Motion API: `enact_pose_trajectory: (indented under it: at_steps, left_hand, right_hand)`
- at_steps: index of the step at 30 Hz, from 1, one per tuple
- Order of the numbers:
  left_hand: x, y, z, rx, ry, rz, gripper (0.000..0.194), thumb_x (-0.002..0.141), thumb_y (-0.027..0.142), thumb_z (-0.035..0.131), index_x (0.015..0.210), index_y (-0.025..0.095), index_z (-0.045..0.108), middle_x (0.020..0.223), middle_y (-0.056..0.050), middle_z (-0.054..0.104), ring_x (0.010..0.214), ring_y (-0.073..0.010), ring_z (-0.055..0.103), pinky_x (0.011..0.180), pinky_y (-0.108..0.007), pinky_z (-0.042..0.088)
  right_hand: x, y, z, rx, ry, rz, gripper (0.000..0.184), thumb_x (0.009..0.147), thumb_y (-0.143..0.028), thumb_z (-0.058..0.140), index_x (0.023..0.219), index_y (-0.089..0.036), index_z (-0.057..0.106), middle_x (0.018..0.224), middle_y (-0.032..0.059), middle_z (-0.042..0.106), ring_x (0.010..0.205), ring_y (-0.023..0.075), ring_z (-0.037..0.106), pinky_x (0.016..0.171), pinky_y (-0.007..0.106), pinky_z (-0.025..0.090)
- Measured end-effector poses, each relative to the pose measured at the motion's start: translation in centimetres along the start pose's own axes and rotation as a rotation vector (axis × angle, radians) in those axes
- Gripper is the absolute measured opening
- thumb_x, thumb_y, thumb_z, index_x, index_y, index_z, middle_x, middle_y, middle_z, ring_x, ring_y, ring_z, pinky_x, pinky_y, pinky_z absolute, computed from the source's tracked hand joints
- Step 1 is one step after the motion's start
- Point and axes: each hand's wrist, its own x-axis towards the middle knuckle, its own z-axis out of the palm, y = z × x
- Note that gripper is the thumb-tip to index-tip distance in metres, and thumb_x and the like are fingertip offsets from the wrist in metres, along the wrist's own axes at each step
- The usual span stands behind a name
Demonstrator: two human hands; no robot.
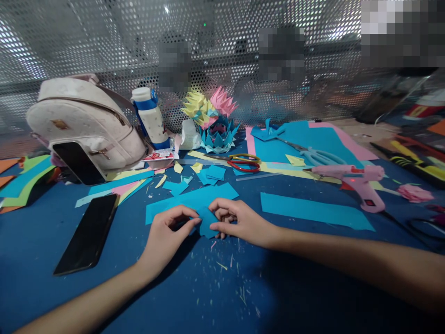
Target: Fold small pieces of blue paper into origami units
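Item: sm. blue paper piece (pixel 207 224), plain, matte, approx. centre of view, directly in front of me, between my two hands. Outline angular w/ short straight edges; lower edge comes to a blunt corner. Surface unmarked where visible. Part covered by fingers, so full shape n/a; can't tell if folded or flat, nor if it touches the table (pixel 167 308).

L hand (pixel 168 228): pinched on the item's L edge, thumb below, index above, gap showing behind the fingertips. L forearm runs up from lower L corner, angled inward. R hand (pixel 241 221): closed on the item's R side, index over the upper edge, thumb low, other fingers curled in behind. R forearm comes in from R edge, nearly level, bare. Hands close tog., not touching, paper spanning betw. them.

Surroundings: blue strip (pixel 187 199) lies just beyond the hands; 2nd strip, also blue (pixel 313 211), to R, apart. Loose blue offcuts (pixel 215 173) further back, nr. red-handled scissors (pixel 243 169). Pink glue gun (pixel 354 174) far R, red light showing. Black phone (pixel 86 234) flat on table, L of L hand.
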Motion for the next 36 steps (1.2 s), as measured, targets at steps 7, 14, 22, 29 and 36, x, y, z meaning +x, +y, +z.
enact_pose_trajectory:
  at_steps: [7, 14, 22, 29, 36]
  left_hand:
    - [0.05, 0.11, 0.08, -0.09, -0.054, -0.056, 0.012, 0.081, 0.026, 0.061, 0.074, 0.017, 0.058, 0.063, 0.001, 0.056, 0.057, -0.0114, 0.052, 0.053, -0.021, 0.041]
    - [0.06, -0.07, 0.26, -0.277, -0.105, -0.145, 0.021, 0.078, 0.024, 0.065, 0.095, 0.018, 0.054, 0.06, 0.003, 0.062, 0.052, -0.0108, 0.055, 0.051, -0.021, 0.045]
    - [0.39, -0.4, -0.17, -0.241, -0.191, -0.15, 0.022, 0.071, 0.025, 0.072, 0.091, 0.017, 0.07, 0.069, -0.003, 0.071, 0.058, -0.0165, 0.066, 0.059, -0.028, 0.054]
    - [0.46, -0.08, -0.24, -0.243, -0.176, -0.172, 0.008, 0.071, 0.024, 0.071, 0.077, 0.018, 0.073, 0.056, -0.001, 0.068, 0.052, -0.016, 0.064, 0.055, -0.026, 0.051]
    - [0.41, -0.24, -0.16, -0.243, -0.172, -0.167, 0.005, 0.073, 0.024, 0.071, 0.07, 0.02, 0.073, 0.055, 0.0, 0.068, 0.05, -0.0141, 0.062, 0.054, -0.024, 0.049]
  right_hand:
    - [-0.13, 0.19, -0.14, 0.007, -0.007, 0.004, 0.021, 0.09, -0.038, 0.054, 0.092, -0.017, 0.05, 0.068, -0.0022, 0.059, 0.058, 0.0097, 0.061, 0.054, 0.021, 0.048]
    - [0.05, 0.11, -0.11, 0.014, 0.037, 0.017, 0.021, 0.089, -0.038, 0.055, 0.089, -0.017, 0.051, 0.065, -0.0028, 0.058, 0.054, 0.009, 0.058, 0.05, 0.02, 0.045]
    - [0.28, 0.61, -0.13, 0.086, 0.06, 0.029, 0.02, 0.09, -0.037, 0.052, 0.089, -0.018, 0.048, 0.061, -0.0039, 0.056, 0.054, 0.0093, 0.06, 0.049, 0.02, 0.045]
    - [0.24, 0.35, -0.1, 0.077, 0.042, 0.034, 0.021, 0.091, -0.038, 0.05, 0.088, -0.018, 0.048, 0.065, -0.0033, 0.055, 0.057, 0.0101, 0.062, 0.049, 0.021, 0.045]
    - [0.23, 0.08, -0.08, 0.059, 0.028, 0.028, 0.017, 0.092, -0.033, 0.048, 0.087, -0.017, 0.048, 0.07, -0.0025, 0.055, 0.057, 0.0092, 0.062, 0.05, 0.02, 0.045]
